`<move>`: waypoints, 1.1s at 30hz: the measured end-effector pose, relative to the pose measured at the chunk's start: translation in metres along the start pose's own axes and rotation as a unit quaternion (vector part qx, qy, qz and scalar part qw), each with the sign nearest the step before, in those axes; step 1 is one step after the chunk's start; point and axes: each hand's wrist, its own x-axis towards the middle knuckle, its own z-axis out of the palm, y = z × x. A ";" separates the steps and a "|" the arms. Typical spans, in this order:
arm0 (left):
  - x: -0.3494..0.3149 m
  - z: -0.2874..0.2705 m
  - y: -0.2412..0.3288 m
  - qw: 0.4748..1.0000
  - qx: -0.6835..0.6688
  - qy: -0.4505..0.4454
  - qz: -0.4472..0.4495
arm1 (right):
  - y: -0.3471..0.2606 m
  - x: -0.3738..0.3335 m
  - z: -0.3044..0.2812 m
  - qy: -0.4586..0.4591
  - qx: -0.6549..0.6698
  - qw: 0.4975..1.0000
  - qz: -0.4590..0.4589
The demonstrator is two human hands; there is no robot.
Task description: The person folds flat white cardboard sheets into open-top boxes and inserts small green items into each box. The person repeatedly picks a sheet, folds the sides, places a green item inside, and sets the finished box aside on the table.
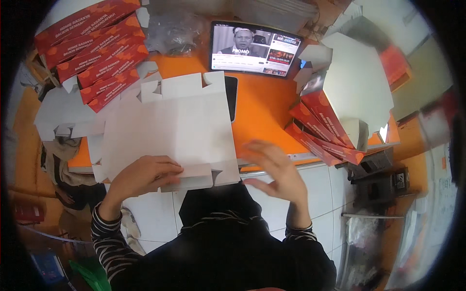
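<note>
A white, unfolded cardboard box blank lies in front of me, its near edge reaching over the orange table's front edge. Slots and tabs are cut along its far and near sides. My left hand has its fingers bent over the near flap, which stands partly folded; the left thumb is hidden. To the right of the blank, my right hand is raised with fingers spread and nothing in it. Its fingertips are slightly blurred.
Folded red-sided boxes are stacked at the far left, and more box blanks pile up at the right. A lit tablet stands at the back of the orange table. A dark flat device lies partly under the blank.
</note>
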 end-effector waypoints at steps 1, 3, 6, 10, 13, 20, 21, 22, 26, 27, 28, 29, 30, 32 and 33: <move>0.000 0.000 -0.002 1.000 -0.016 0.006 -0.004 | 0.001 0.004 0.007 -0.046 0.028 0.998 -0.010; 0.000 0.000 0.003 0.997 0.015 0.057 -0.046 | 0.006 0.004 0.022 -0.076 0.050 0.996 -0.012; 0.000 0.005 -0.003 0.981 -0.071 0.129 -0.125 | 0.011 0.007 0.031 -0.073 0.074 0.994 -0.013; -0.004 0.021 -0.025 0.915 -0.269 0.267 -0.135 | 0.009 0.021 0.025 -0.023 0.146 0.988 -0.039; -0.007 0.015 -0.018 0.880 -0.356 0.283 -0.140 | 0.005 0.030 0.024 0.071 0.180 0.980 -0.046; -0.017 0.015 -0.001 0.804 -0.497 0.302 -0.124 | 0.011 0.064 0.046 0.115 0.200 0.966 -0.119; -0.018 0.015 0.003 0.800 -0.497 0.311 -0.129 | 0.005 0.071 0.046 0.105 0.206 0.961 -0.155; -0.020 0.015 0.005 0.795 -0.496 0.321 -0.135 | -0.002 0.077 0.046 0.094 0.212 0.954 -0.190; -0.032 0.025 0.014 0.864 -0.290 0.396 -0.110 | -0.034 0.092 0.060 0.109 0.201 0.945 -0.233; -0.030 0.030 0.021 0.872 -0.245 0.413 -0.094 | -0.038 0.093 0.066 0.118 0.183 0.947 -0.236; -0.028 0.033 0.027 0.877 -0.199 0.430 -0.076 | -0.041 0.093 0.070 0.127 0.164 0.949 -0.238; -0.026 0.036 0.033 0.866 -0.203 0.451 -0.073 | -0.042 0.092 0.073 0.159 0.155 0.950 -0.220; -0.023 0.038 0.039 0.855 -0.206 0.471 -0.069 | -0.042 0.091 0.075 0.190 0.145 0.950 -0.200; -0.020 0.044 0.046 0.833 -0.208 0.509 -0.064 | -0.042 0.089 0.076 0.246 0.136 0.947 -0.155; -0.018 0.049 0.047 0.824 -0.207 0.524 -0.064 | -0.041 0.087 0.076 0.272 0.138 0.944 -0.128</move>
